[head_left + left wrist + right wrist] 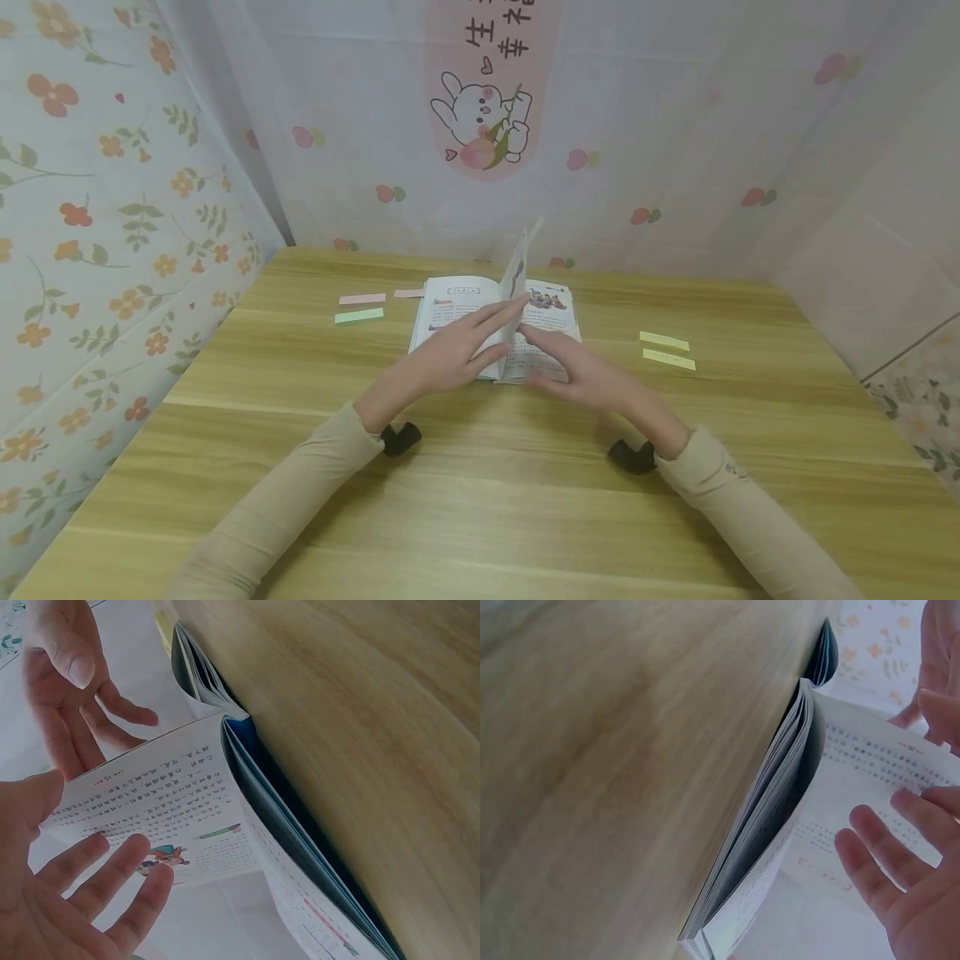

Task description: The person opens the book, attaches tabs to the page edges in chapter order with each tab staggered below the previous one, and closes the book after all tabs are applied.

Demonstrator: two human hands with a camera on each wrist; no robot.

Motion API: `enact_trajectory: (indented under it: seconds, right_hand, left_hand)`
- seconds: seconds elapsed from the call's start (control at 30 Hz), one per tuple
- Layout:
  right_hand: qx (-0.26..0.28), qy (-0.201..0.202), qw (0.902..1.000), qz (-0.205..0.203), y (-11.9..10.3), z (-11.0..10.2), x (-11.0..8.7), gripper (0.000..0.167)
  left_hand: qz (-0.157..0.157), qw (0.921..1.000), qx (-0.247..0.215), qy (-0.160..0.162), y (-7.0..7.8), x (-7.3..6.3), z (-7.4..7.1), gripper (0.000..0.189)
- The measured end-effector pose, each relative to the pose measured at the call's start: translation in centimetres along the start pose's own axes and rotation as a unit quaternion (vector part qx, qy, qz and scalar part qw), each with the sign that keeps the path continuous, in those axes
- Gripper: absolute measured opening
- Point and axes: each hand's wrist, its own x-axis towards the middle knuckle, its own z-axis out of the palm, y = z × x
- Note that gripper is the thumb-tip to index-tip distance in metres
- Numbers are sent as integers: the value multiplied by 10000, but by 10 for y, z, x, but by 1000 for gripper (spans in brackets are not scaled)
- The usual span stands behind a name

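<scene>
A book (447,312) with printed text and small colour pictures lies spread on the wooden table. One page or a few pages (516,271) stand upright from its middle. My left hand (459,354) is at the left face of the raised page, its fingers extended. On the other side, my right hand (581,371) has its fingers spread close to the same page. In the left wrist view, text covers the raised page (150,787) between the two hands. The right wrist view shows right-hand fingers (885,851) in front of the page; exact contact is hard to tell.
Left of the book lie pink strips (362,299) and a green strip (358,316). Two yellow strips (667,360) lie to its right. A printed curtain (360,125) hangs behind the wooden table (487,517), and a floral one (97,250) hangs at the left.
</scene>
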Motion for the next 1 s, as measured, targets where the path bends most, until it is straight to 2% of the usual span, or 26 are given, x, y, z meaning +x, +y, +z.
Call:
enact_trajectory:
  seconds: [0.2,0.37,0.53,0.73,0.83,1.0]
  right_hand:
    - [-16,-21,9999,-169,0,3,2,74]
    - [-30,-243,9997,-101,1,4,2,77]
    - [-152,-486,9987,65,3,7,1,81]
    - [-171,-585,9981,-32,3,8,0,85]
    - [-166,-642,9978,34,3,8,-1,85]
    - [-159,-760,9968,185,3,9,-2,85]
  left_hand:
    - [65,9995,159,254,-1,1,-1,57]
    - [210,9946,538,859,-3,1,-3,45]
    - [590,9845,941,1354,-6,0,-5,31]
    - [789,9754,1469,1443,-8,-2,-8,27]
    - [919,9722,1560,1488,-12,-2,-9,29]
    - [1019,9730,1573,1346,-14,-4,-13,34]
